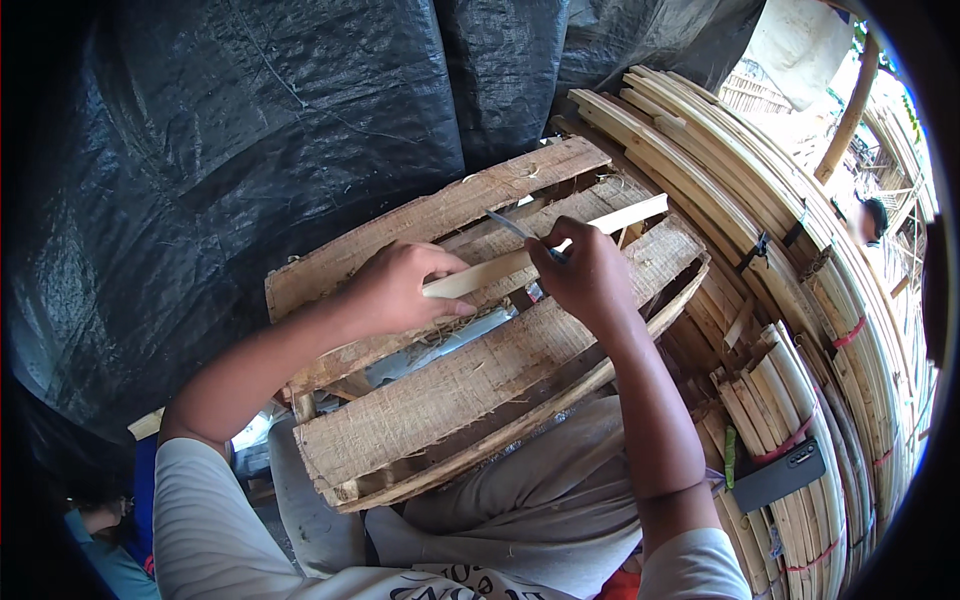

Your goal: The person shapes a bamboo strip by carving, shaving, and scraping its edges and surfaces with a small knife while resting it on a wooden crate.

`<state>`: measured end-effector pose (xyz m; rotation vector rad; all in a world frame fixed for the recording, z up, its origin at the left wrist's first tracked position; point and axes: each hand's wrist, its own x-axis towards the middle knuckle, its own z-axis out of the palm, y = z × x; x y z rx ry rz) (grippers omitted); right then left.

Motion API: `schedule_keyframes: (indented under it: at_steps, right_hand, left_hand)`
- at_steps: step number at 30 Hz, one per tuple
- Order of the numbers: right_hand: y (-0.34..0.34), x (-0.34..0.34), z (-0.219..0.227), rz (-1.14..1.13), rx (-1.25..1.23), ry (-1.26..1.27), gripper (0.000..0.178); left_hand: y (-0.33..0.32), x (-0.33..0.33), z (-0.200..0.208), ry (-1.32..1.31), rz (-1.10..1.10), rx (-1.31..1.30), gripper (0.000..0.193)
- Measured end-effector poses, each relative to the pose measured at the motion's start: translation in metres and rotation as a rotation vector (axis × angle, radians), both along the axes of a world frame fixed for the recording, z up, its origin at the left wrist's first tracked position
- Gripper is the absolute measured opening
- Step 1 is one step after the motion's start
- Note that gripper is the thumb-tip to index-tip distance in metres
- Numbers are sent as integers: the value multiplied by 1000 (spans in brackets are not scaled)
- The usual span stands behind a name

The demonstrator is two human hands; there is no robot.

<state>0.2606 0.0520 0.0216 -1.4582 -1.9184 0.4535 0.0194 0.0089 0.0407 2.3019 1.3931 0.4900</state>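
A pale bamboo strip [485,273] lies slantwise above a rough slatted wooden bench [430,412], its far end rising to the right. Closed round the strip's near end is my left hand [402,285], thumb below and fingers above. My right hand [588,275] grips a knife [508,225] close to the strip's middle. The narrow blade points up and left out of the fist; the handle is mostly hidden by my fingers. I cannot tell whether the right fingers also touch the strip. Wood fibres and small shavings cling to the slats.
Long bundles of split strips [700,150] curve along the right side, some tied with red bands. A dark phone [780,478] rests on a shorter bundle [765,400]. Black plastic sheeting [300,120] hangs behind the bench. A person [872,222] is at the far right.
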Motion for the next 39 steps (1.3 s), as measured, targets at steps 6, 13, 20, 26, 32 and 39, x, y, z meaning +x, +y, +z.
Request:
schedule_keyframes:
  at_steps: [6,13,20,26,32,39]
  right_hand:
    - [-4,-9,-2,82,10,43,29]
    - [-11,-16,-5,166,58,28,30]
    - [-6,-19,-13,172,157,25,26]
    - [9,-3,-1,13,357,276,27]
    - [13,7,0,-38,339,279,26]
    - [28,21,-2,6,267,240,27]
  left_hand:
    - [-35,3,-6,-17,76,85,38]
    - [-48,-4,-8,-99,200,176,30]
    - [-39,-8,-9,-169,278,-59,19]
    - [6,38,32,13,210,98,24]
    - [68,60,2,-145,101,323,29]
    - [52,78,-2,-212,154,-297,19]
